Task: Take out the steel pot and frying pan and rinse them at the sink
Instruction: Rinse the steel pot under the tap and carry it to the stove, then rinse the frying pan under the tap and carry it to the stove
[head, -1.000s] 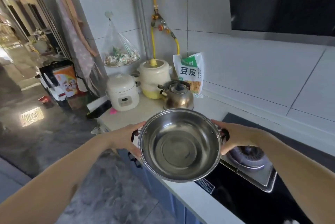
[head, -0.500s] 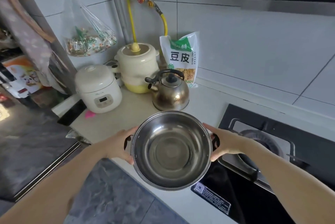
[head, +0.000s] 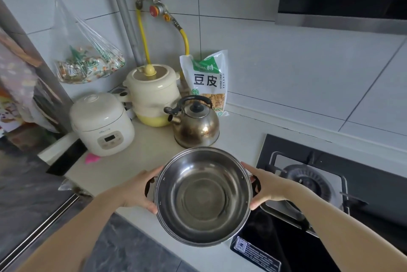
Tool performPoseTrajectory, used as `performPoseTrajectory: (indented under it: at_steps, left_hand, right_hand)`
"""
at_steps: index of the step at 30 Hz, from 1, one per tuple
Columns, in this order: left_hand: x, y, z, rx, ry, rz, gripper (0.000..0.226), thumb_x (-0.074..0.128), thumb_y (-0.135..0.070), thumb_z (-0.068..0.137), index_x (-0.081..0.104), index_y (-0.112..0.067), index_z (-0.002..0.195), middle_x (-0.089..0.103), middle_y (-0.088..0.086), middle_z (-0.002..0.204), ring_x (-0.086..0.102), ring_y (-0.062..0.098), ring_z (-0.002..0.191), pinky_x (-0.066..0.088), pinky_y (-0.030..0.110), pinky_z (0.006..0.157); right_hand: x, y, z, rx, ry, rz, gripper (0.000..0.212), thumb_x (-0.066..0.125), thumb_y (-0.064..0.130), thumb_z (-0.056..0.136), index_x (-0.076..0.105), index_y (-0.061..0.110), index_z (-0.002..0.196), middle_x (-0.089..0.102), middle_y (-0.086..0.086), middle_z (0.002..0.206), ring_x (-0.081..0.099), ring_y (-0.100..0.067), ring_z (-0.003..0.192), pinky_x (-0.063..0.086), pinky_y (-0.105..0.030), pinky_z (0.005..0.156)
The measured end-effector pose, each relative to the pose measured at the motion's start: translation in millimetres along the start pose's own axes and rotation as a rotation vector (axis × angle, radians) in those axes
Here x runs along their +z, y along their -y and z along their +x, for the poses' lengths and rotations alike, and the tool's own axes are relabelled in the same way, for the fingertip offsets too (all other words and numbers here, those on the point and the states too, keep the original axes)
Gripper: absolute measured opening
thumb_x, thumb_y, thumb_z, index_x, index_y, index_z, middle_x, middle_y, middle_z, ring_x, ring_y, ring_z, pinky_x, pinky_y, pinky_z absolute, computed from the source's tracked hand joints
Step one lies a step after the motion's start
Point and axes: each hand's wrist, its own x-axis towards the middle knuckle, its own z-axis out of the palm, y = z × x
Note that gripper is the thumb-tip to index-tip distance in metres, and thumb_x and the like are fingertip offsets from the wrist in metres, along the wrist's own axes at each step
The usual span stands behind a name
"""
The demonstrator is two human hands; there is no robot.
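The steel pot (head: 203,196) sits in the near middle of the view, held up by the person's two hands over the near edge of the table (head: 152,152), its open mouth turned toward the camera so the bare, shiny inside shows. The left hand (head: 137,191) wraps the dark handle on the pot's left side, fingers curled under the rim and thumb along the top; its grip is closed on the handle. The right hand (head: 265,185) does the same on the right handle, the grip equally closed (only the black loop of that handle peeks out between the fingers).

Just beyond the pot, on the table, stands a tarnished metal kettle (head: 196,125) with a black handle. Left of the kettle is a white rice cooker (head: 102,124), and behind them a cream-and-yellow lidded pot (head: 153,95). A printed food bag (head: 206,82) leans against the tiled wall at the far side. A clear plastic bag (head: 86,58) of small packets hangs from a wall hook at the far left. To the right lies a black gas stove (head: 319,183), its burner just beside the right hand.
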Motion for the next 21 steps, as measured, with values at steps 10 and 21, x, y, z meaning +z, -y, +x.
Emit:
performPoseTrajectory:
  at_steps: [10, 21]
  left_hand:
    - [16, -2, -12, -0.035, -0.224, 0.069, 0.115, 0.059, -0.078, 0.051, 0.028, -0.032, 0.151, 0.025, 0.006, 0.157, 0.021, 0.020, 0.147, 0.019, 0.025, 0.115]
    - [48, -202, -41, 0.137, -0.882, 0.388, 0.095, 0.033, -0.070, 0.083, 0.045, 0.006, 0.139, 0.047, 0.031, 0.137, 0.042, 0.050, 0.127, 0.038, 0.060, 0.100]
  right_hand:
    - [24, 2, -55, 0.075, -0.455, -0.152, 0.098, 0.077, 0.051, 0.073, 0.027, 0.026, 0.152, 0.033, 0.004, 0.148, 0.031, -0.016, 0.136, 0.030, -0.035, 0.112]
    - [32, -33, -301, 0.754, -1.411, -0.099, 0.076, 0.068, 0.044, 0.081, 0.041, 0.002, 0.139, 0.045, -0.026, 0.136, 0.040, -0.043, 0.125, 0.039, -0.056, 0.101]
